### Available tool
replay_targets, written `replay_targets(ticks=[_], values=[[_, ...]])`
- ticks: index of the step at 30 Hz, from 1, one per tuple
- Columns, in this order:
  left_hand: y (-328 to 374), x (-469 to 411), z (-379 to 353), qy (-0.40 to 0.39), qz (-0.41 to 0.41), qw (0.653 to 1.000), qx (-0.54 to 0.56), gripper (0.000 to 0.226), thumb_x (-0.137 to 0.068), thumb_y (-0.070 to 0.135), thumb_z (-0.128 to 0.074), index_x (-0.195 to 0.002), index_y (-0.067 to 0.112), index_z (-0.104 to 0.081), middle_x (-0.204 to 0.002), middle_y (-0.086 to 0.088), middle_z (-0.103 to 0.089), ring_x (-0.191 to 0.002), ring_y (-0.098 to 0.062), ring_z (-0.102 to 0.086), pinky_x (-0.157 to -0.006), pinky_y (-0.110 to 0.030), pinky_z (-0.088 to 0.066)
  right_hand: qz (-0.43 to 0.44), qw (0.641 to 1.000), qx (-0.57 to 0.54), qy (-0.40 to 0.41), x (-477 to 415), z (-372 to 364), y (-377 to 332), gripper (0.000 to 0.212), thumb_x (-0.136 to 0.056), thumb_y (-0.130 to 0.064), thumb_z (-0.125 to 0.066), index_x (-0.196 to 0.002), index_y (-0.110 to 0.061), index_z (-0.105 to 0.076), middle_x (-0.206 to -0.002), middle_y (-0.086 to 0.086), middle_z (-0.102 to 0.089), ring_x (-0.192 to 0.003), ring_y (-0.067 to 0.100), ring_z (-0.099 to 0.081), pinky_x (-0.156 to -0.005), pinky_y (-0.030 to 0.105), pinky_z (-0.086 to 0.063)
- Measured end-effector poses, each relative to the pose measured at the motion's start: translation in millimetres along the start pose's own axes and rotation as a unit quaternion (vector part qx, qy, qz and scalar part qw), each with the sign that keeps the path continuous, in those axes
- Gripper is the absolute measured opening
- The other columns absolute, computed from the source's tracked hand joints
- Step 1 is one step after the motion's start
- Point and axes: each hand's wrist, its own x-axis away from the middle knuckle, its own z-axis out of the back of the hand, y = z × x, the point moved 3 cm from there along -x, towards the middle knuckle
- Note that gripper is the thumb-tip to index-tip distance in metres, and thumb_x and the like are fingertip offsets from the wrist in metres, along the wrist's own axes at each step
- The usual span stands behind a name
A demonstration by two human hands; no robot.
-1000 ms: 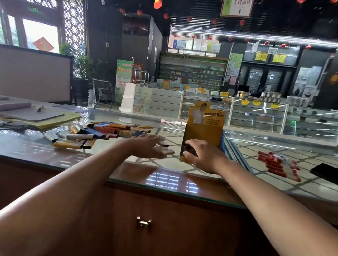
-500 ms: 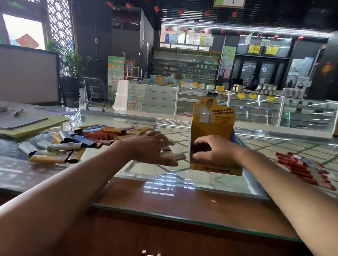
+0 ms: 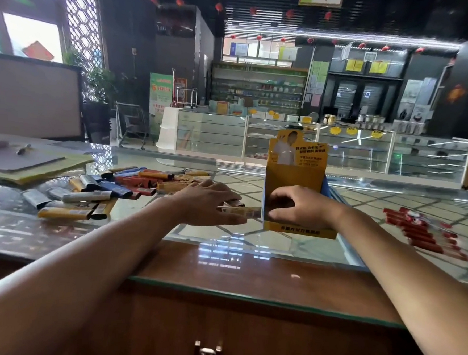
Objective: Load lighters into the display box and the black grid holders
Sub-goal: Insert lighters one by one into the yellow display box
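The left hand (image 3: 209, 200) holds lighters (image 3: 243, 211) lying sideways, tips just left of the box (image 3: 293, 178), which the right hand (image 3: 300, 207) grips.

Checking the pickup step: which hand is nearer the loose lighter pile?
Left. The left hand sits at the pile's right edge, holding lighters; the right hand is farther right, on the box.

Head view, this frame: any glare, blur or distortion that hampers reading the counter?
Head view: the window is blown out and the shop behind is dim; the glass counter mirrors lights and lattice, yet the loose lighters stay readable; also in the head view, wide-angle bending bows the edges, and print on the display box is soft.
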Motion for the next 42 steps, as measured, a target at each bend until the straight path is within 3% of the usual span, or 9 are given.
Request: replay_targets(ticks=[7,12,17,25,31,34,37,39,42], values=[[3,-4,11,0.009,-0.021,0.999,0.036,0.058,-0.091,0.075,-0.05,-0.139,0.043,-0.053,-0.136,0.007,-0.051,-0.125,-0.017,-0.045,-0.103,-0.045,-0.042,0.003,1.0,-0.006,-0.01,4,1,-1,0.042,-0.096,-0.032,-0.067,-0.136,-0.028,-0.059,-0.126,-0.009,-0.062,-0.113,0.011,-0.059,-0.1,0.036,-0.051],[12,-6,25,-0.08,-0.002,0.992,0.099,0.046,-0.097,0.044,-0.063,-0.14,0.033,-0.053,-0.129,0.0,-0.056,-0.108,-0.022,-0.061,-0.09,-0.037,-0.056,0.009,1.0,-0.01,-0.027,9,2,-3,0.037,-0.097,-0.028,-0.064,-0.134,-0.029,-0.059,-0.12,-0.012,-0.06,-0.112,0.009,-0.058,-0.098,0.034,-0.051],[24,-19,32,-0.096,0.005,0.994,0.047,0.04,-0.094,0.029,-0.07,-0.13,0.03,-0.055,-0.122,0.001,-0.055,-0.106,-0.02,-0.057,-0.085,-0.034,-0.048,0.01,0.999,-0.016,-0.041,12,3,-4,0.05,-0.086,-0.043,-0.063,-0.134,-0.031,-0.059,-0.124,-0.01,-0.063,-0.112,0.01,-0.059,-0.097,0.035,-0.054],[22,-31,25,-0.025,-0.018,0.999,-0.009,0.015,-0.097,0.033,-0.061,-0.11,0.027,-0.055,-0.101,0.004,-0.061,-0.09,-0.017,-0.058,-0.072,-0.031,-0.044,0.012,0.998,-0.042,-0.047,13,4,-5,0.074,-0.063,-0.068,-0.058,-0.128,-0.032,-0.064,-0.116,-0.013,-0.066,-0.106,0.008,-0.063,-0.092,0.033,-0.057],[20,-27,24,-0.015,-0.001,1.0,0.017,0.023,-0.102,0.037,-0.057,-0.119,0.023,-0.059,-0.102,0.005,-0.061,-0.091,-0.014,-0.057,-0.079,-0.032,-0.047,0.008,0.998,-0.039,-0.052,12,4,-6,0.06,-0.073,-0.056,-0.058,-0.128,-0.033,-0.062,-0.12,-0.011,-0.065,-0.11,0.008,-0.061,-0.096,0.036,-0.055],[12,-22,30,-0.021,0.01,0.997,0.077,0.017,-0.105,0.023,-0.052,-0.116,0.022,-0.065,-0.096,0.004,-0.064,-0.088,-0.021,-0.062,-0.073,-0.035,-0.049,0.005,0.998,-0.038,-0.054,13,4,-5,0.061,-0.073,-0.058,-0.058,-0.129,-0.034,-0.061,-0.121,-0.013,-0.065,-0.111,0.007,-0.061,-0.098,0.035,-0.054],[3,-8,47,0.003,0.016,0.996,0.084,0.019,-0.1,0.013,-0.054,-0.113,0.023,-0.065,-0.109,-0.002,-0.065,-0.095,-0.019,-0.063,-0.08,-0.033,-0.053,0.003,0.998,-0.037,-0.056,13,4,-4,0.056,-0.076,-0.05,-0.057,-0.131,-0.035,-0.059,-0.122,-0.013,-0.064,-0.112,0.007,-0.06,-0.098,0.036,-0.054],[-3,3,57,-0.004,0.03,0.998,0.06,0.014,-0.097,0.02,-0.064,-0.111,0.021,-0.063,-0.104,0.004,-0.059,-0.09,-0.01,-0.055,-0.073,-0.023,-0.045,0.003,0.997,-0.041,-0.058,13,5,-6,0.056,-0.075,-0.049,-0.057,-0.129,-0.035,-0.059,-0.121,-0.013,-0.064,-0.111,0.008,-0.06,-0.096,0.034,-0.054],[-10,14,60,-0.078,0.049,0.994,0.053,0.018,-0.093,0.034,-0.073,-0.109,0.024,-0.071,-0.101,0.01,-0.062,-0.092,-0.01,-0.058,-0.074,-0.025,-0.044,0.006,0.998,-0.043,-0.055,14,5,-8,0.056,-0.074,-0.05,-0.056,-0.129,-0.035,-0.059,-0.119,-0.014,-0.063,-0.109,0.006,-0.059,-0.094,0.031,-0.053]])
